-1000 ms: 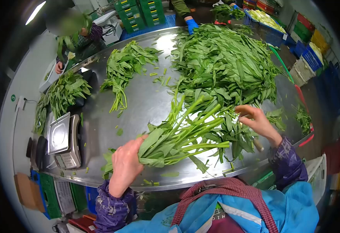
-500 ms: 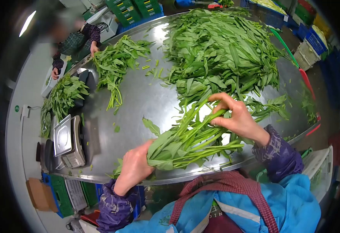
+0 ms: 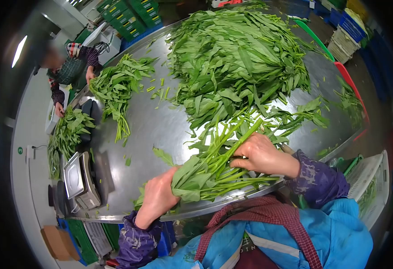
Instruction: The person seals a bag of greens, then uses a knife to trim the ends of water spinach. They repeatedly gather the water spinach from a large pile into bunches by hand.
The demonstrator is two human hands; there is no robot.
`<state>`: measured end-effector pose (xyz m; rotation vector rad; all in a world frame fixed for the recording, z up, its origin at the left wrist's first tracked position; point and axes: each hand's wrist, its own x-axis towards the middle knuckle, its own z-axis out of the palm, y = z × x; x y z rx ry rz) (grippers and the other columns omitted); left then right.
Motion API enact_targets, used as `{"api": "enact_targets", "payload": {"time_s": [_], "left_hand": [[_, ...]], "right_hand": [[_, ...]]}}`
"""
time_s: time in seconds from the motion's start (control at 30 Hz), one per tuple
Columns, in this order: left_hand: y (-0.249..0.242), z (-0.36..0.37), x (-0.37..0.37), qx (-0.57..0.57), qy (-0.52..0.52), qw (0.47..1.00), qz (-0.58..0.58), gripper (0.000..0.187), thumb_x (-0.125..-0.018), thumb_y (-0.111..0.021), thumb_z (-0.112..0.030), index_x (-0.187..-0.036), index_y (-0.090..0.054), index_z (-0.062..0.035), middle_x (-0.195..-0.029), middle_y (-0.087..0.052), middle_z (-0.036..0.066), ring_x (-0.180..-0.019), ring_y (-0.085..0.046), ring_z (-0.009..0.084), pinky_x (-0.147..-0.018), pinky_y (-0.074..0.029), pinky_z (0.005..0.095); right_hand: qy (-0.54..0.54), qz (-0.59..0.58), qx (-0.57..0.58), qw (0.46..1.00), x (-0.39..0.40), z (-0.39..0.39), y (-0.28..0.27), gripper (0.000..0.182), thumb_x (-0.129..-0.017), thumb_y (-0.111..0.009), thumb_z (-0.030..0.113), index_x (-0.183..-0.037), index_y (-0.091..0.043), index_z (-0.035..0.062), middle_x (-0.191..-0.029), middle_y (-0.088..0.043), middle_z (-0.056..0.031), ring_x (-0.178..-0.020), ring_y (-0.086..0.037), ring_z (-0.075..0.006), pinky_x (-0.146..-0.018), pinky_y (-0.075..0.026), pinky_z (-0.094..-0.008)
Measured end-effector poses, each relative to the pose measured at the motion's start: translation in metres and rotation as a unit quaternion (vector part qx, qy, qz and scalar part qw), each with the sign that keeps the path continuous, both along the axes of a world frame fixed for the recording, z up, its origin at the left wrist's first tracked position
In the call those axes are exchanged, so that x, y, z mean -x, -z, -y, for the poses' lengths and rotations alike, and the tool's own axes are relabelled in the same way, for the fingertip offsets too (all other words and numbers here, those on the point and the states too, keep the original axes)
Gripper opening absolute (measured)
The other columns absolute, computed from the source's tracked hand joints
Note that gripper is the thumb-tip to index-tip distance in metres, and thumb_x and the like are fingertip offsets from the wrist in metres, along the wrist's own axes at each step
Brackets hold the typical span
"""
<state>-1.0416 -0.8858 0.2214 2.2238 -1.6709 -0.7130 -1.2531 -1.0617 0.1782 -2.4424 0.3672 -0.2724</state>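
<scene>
My left hand (image 3: pixel 157 193) is closed around the leafy end of a bunch of water spinach (image 3: pixel 201 175), just above the table's near edge. Its long green stems fan out to the right and away from me. My right hand (image 3: pixel 267 156) is closed on the stems at the other side, fingers curled and partly hidden. Beyond my hands lies a large heap of water spinach (image 3: pixel 239 62) on the steel table (image 3: pixel 145 123). A few loose stalks (image 3: pixel 306 114) lie to the right of my right hand.
A weighing scale (image 3: pixel 86 188) stands at the table's left. Across from it, a co-worker's hands (image 3: pixel 90 74) touch smaller bunches (image 3: pixel 115 87). Cut stem bits lie scattered. A red rim (image 3: pixel 351 89) runs along the right edge; a white crate (image 3: pixel 372 188) stands at my right.
My right hand has moved down and closed around the stems, after pinching them higher up with fingers apart. My left hand keeps its hold. The whole view has shifted slightly.
</scene>
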Motion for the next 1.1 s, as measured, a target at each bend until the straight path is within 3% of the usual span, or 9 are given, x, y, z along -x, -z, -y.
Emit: {"api": "enact_targets", "payload": {"time_s": [0.23, 0.33, 0.7, 0.8, 0.9, 0.97, 1.0, 1.07, 1.1], "left_hand": [[0.007, -0.001, 0.003, 0.012, -0.005, 1.000, -0.014, 0.043, -0.066, -0.067, -0.012, -0.108, -0.056, -0.0121, -0.085, -0.061, 0.017, -0.079, -0.057, 0.0382, -0.066, -0.046, 0.0430], [0.008, 0.000, 0.004, 0.003, 0.012, 1.000, 0.006, 0.044, -0.066, -0.067, -0.014, -0.109, -0.056, -0.0128, -0.083, -0.061, 0.018, -0.077, -0.058, 0.0384, -0.065, -0.047, 0.0435], [0.009, 0.000, 0.005, -0.013, 0.034, 0.999, 0.036, 0.043, -0.072, -0.063, -0.021, -0.113, -0.053, -0.0145, -0.075, -0.061, 0.019, -0.073, -0.058, 0.0389, -0.062, -0.047, 0.0456], [0.009, -0.001, 0.007, -0.007, 0.041, 0.999, 0.033, 0.044, -0.071, -0.064, -0.023, -0.113, -0.053, -0.0148, -0.075, -0.061, 0.020, -0.073, -0.059, 0.0386, -0.062, -0.047, 0.0457], [0.010, -0.008, -0.002, -0.033, 0.029, 0.997, 0.063, 0.046, -0.070, -0.066, -0.024, -0.113, -0.054, -0.0148, -0.076, -0.061, 0.020, -0.072, -0.059, 0.0384, -0.062, -0.047, 0.0458], [0.014, -0.019, -0.013, -0.011, 0.002, 0.996, 0.094, 0.045, -0.068, -0.068, -0.025, -0.111, -0.056, -0.0135, -0.078, -0.062, 0.019, -0.071, -0.059, 0.0382, -0.061, -0.047, 0.0456], [0.013, -0.023, -0.015, 0.010, -0.005, 0.994, 0.109, 0.045, -0.067, -0.069, -0.025, -0.109, -0.057, -0.0125, -0.077, -0.062, 0.019, -0.071, -0.059, 0.0380, -0.061, -0.047, 0.0454], [0.002, -0.020, -0.012, 0.010, -0.010, 0.994, 0.111, 0.043, -0.067, -0.069, -0.019, -0.107, -0.056, -0.0096, -0.079, -0.062, 0.018, -0.073, -0.059, 0.0381, -0.061, -0.047, 0.0436], [-0.001, -0.017, -0.011, 0.034, -0.009, 0.994, 0.102, 0.042, -0.066, -0.069, -0.015, -0.106, -0.056, -0.0071, -0.079, -0.061, 0.019, -0.074, -0.059, 0.0386, -0.061, -0.047, 0.0424]], "right_hand": [[0.025, 0.070, -0.100, 0.992, 0.018, 0.014, 0.011, 0.031, -0.078, -0.063, 0.031, -0.085, -0.058, 0.0012, -0.071, -0.057, -0.0169, -0.068, -0.056, -0.0331, -0.062, -0.044, -0.0419], [-0.039, -0.057, 0.044, 0.997, 0.014, 0.003, 0.007, 0.031, -0.075, -0.064, 0.034, -0.080, -0.059, 0.0042, -0.067, -0.057, -0.0146, -0.065, -0.058, -0.0322, -0.060, -0.045, -0.0418], [0.022, 0.122, 0.029, 0.992, 0.017, -0.007, 0.017, 0.013, -0.078, -0.062, 0.020, -0.078, -0.062, 0.0071, -0.064, -0.056, -0.0071, -0.061, -0.058, -0.0247, -0.049, -0.044, -0.0360], [0.019, 0.089, 0.124, 0.988, 0.027, -0.004, 0.017, 0.011, -0.068, -0.059, 0.008, -0.079, -0.055, 0.0087, -0.064, -0.055, -0.0053, -0.057, -0.057, -0.0244, -0.045, -0.043, -0.0338], [0.172, 0.090, 0.255, 0.947, 0.058, 0.041, 0.051, 0.014, -0.068, -0.058, 0.009, -0.081, -0.055, 0.0119, -0.066, -0.054, -0.0063, -0.056, -0.056, -0.0237, -0.047, -0.043, -0.0345], [0.314, 0.022, 0.041, 0.948, 0.092, 0.092, 0.059, 0.010, -0.074, -0.059, 0.014, -0.081, -0.057, 0.0067, -0.061, -0.053, -0.0125, -0.061, -0.057, -0.0309, -0.053, -0.043, -0.0406], [0.317, -0.024, 0.169, 0.933, 0.112, 0.107, 0.072, 0.012, -0.076, -0.059, 0.015, -0.080, -0.057, 0.0043, -0.058, -0.052, -0.0143, -0.064, -0.058, -0.0328, -0.055, -0.044, -0.0433], [0.324, -0.256, 0.146, 0.899, 0.123, 0.101, 0.046, 0.031, -0.077, -0.063, 0.019, -0.104, -0.055, 0.0044, -0.100, -0.057, -0.0176, -0.089, -0.055, -0.0365, -0.075, -0.044, -0.0423], [0.323, -0.263, 0.142, 0.898, 0.119, 0.100, 0.039, 0.031, -0.077, -0.063, 0.019, -0.104, -0.055, 0.0044, -0.100, -0.057, -0.0176, -0.089, -0.055, -0.0365, -0.075, -0.044, -0.0423]]}}
